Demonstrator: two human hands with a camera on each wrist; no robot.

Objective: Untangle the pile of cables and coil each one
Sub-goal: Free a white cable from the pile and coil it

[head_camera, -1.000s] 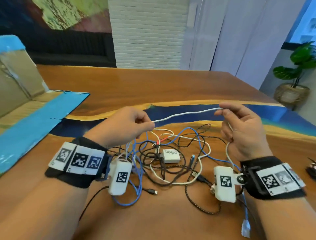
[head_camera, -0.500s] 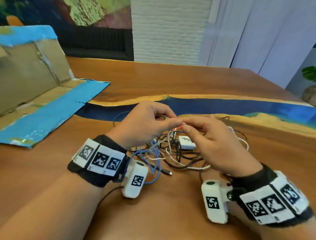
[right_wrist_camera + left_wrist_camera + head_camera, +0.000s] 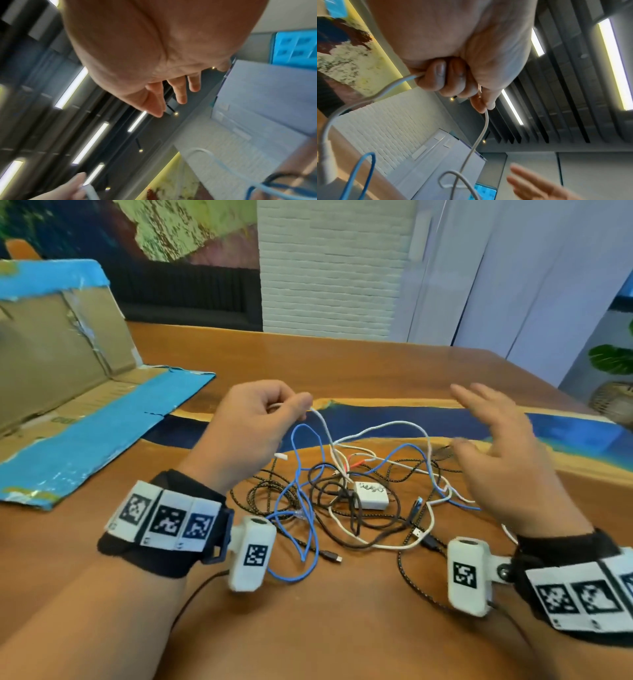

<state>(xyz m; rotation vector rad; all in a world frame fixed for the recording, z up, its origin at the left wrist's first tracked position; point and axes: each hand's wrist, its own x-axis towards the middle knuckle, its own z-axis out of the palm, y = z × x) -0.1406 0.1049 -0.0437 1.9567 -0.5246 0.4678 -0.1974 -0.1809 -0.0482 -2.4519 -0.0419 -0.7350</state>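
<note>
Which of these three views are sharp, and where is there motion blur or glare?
Head view: mostly sharp, cable pile crisp, only the open right hand smeared. Left wrist view: left hand gripping the white cable sharp, ceiling lights blown out. Right wrist view: heavily motion-blurred throughout, light strips streaked.

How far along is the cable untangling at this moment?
Done: nothing coiled yet. In hand: the left hand pinches the white cable, lifted from the pile; the right hand is open. Left: blue cable, braided cable and charger remain tangled.
</note>
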